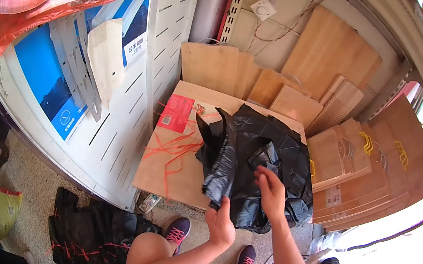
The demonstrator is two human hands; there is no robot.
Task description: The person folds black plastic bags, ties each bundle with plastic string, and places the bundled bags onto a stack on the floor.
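1. Currently, the left hand (219, 224) grips the lower end of a black bag (221, 170) at the heap's 8 o'clock, its loose upper end pointing towards 12; with only that end held, the thin plastic could fold over or slip, judging by how limp it looks.

2. The right hand (272, 193) looks loosely open beside the heap (286, 145), at its 6 o'clock; whether its fingertips touch plastic, I cannot tell. A pinch there might catch two layers at once, since everything is the same black.

3. The heap covers one side of the desk (147, 182) and seems to overhang the near edge at 6 o'clock, so a sharp tug could drag it to the floor (196, 253).

4. Red twine (171, 148) lies in loose loops at 10 o'clock; a sweeping bag could snag it.

5. Boards (344, 149) stand close at 3 o'clock, and a wide swing of the right elbow might knock them.

6. Tied bundles (87, 240) lie on the floor at 9 o'clock, near a shoe (179, 234); a careless step could catch them.
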